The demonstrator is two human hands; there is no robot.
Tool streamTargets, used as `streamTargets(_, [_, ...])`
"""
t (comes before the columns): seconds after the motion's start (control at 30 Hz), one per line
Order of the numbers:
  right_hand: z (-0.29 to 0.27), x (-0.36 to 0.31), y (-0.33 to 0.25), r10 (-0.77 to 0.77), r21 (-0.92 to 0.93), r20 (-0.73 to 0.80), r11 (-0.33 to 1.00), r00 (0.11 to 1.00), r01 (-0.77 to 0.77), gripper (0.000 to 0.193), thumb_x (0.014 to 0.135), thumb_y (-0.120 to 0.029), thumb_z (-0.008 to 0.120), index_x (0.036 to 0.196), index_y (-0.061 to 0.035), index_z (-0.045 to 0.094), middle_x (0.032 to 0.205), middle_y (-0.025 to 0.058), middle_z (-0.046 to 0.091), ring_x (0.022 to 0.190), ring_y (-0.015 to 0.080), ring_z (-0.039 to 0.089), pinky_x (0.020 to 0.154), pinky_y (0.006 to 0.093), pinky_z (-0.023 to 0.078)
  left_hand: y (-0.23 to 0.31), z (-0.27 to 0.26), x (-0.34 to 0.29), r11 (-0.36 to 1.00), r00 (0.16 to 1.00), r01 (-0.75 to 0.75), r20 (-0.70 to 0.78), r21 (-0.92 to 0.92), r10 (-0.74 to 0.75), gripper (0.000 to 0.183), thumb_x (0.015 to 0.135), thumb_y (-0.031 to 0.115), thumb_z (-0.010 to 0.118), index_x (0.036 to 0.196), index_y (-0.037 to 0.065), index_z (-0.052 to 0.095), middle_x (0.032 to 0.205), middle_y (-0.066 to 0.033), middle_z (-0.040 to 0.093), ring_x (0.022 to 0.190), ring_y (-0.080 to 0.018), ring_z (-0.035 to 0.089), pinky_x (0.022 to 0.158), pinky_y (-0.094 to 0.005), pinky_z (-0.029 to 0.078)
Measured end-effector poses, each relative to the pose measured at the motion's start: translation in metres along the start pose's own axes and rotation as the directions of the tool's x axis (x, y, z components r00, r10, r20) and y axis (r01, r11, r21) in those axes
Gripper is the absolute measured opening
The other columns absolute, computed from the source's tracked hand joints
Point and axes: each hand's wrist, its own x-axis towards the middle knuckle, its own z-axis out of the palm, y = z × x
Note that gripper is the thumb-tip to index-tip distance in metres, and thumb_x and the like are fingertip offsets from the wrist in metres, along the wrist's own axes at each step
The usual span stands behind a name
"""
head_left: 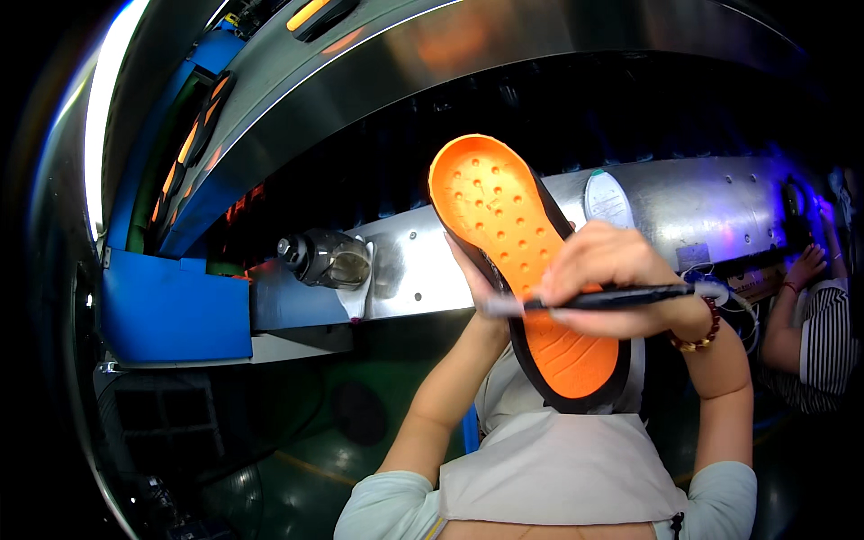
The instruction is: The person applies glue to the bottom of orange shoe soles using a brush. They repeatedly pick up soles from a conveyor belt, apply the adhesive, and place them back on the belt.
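An orange shoe sole with a black rim (504, 216) is held up in front of me, tilted, its dimpled face toward me. My left hand (474, 281) grips it from the left edge, with most of the fingers hidden behind it. Across the sole lies a slim black-handled tool (621, 297), pinched in the fingers of my right hand (612, 265). Its pale tip is blurred at the left edge of the sole near my left hand, so I cannot tell its exact kind or whether it touches the rim.
Behind the sole runs a metal ledge (396, 261), bearing a clear bottle with a dark cap (328, 259) and a white sole-shaped piece (608, 200). Black-and-orange soles (187, 144) rest along the curved line. A blue box (175, 306) stands left; a co-worker's hand (807, 265) shows right.
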Motion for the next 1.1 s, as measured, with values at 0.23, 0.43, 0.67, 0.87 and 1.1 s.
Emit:
streamTargets(0.23, [-0.005, -0.007, 0.014, 0.152, 0.067, -0.163, 0.987, 0.975, -0.143, 0.015, 0.063, -0.003, 0.067, 0.078, -0.0029, 0.064, 0.078, 0.0098, 0.063, 0.075, 0.0181, 0.059, 0.07, 0.0271, 0.046, 0.003, 0.011, 0.003, 0.91, 0.944, 0.035, -0.312, 0.412, 0.104, 0.077, 0.077, 0.07, 0.016, 0.129, 0.014, 0.026, 0.128, -0.0084, 0.037, 0.114, -0.0252, 0.04, 0.096, -0.0388, 0.033])
streamTargets(0.43, [-0.011, -0.015, 0.003, 0.255, 0.271, -0.156, 0.94, 0.954, -0.207, 0.014, 0.065, 0.0, 0.065, 0.079, -0.0019, 0.063, 0.081, 0.0109, 0.063, 0.078, 0.0208, 0.06, 0.073, 0.0284, 0.046, 0.018, 0.004, 0.015, 0.847, 0.928, -0.104, -0.256, 0.522, 0.271, 0.087, 0.072, 0.075, 0.019, 0.13, 0.01, 0.024, 0.126, -0.0161, 0.038, 0.112, -0.0339, 0.04, 0.095, -0.0463, 0.033])
streamTargets(0.67, [-0.009, -0.025, -0.005, 0.152, 0.182, 0.107, 0.969, 0.983, -0.17, 0.017, 0.064, 0.001, 0.066, 0.08, -0.0029, 0.064, 0.082, 0.0102, 0.063, 0.081, 0.018, 0.059, 0.074, 0.0282, 0.047, 0.036, 0.014, 0.027, 0.848, 0.921, -0.202, -0.2, 0.491, 0.335, 0.092, 0.069, 0.077, 0.02, 0.13, 0.009, 0.025, 0.126, -0.0208, 0.035, 0.112, -0.0363, 0.039, 0.096, -0.0483, 0.029])
streamTargets(0.87, [-0.008, -0.038, 0.001, 0.224, 0.151, -0.016, 0.964, 0.975, -0.219, 0.019, 0.063, 0.002, 0.068, 0.081, -0.0038, 0.064, 0.083, 0.0075, 0.064, 0.081, 0.0172, 0.057, 0.073, 0.0271, 0.046, 0.051, 0.01, 0.034, 0.792, 0.893, -0.253, -0.181, 0.556, 0.412, 0.093, 0.068, 0.078, 0.019, 0.13, 0.008, 0.025, 0.125, -0.0214, 0.036, 0.112, -0.0384, 0.039, 0.096, -0.0486, 0.029])
streamTargets(1.1, [-0.018, -0.058, 0.003, 0.384, 0.21, -0.193, 0.915, 0.903, -0.344, 0.02, 0.062, 0.004, 0.066, 0.079, -0.0044, 0.065, 0.083, 0.0066, 0.064, 0.092, 0.0162, 0.052, 0.076, 0.0273, 0.044, 0.05, 0.043, 0.033, 0.692, 0.887, -0.283, -0.093, 0.664, 0.452, 0.071, 0.08, 0.066, 0.02, 0.129, 0.015, 0.029, 0.127, -0.0034, 0.038, 0.115, -0.0194, 0.039, 0.097, -0.0351, 0.032])
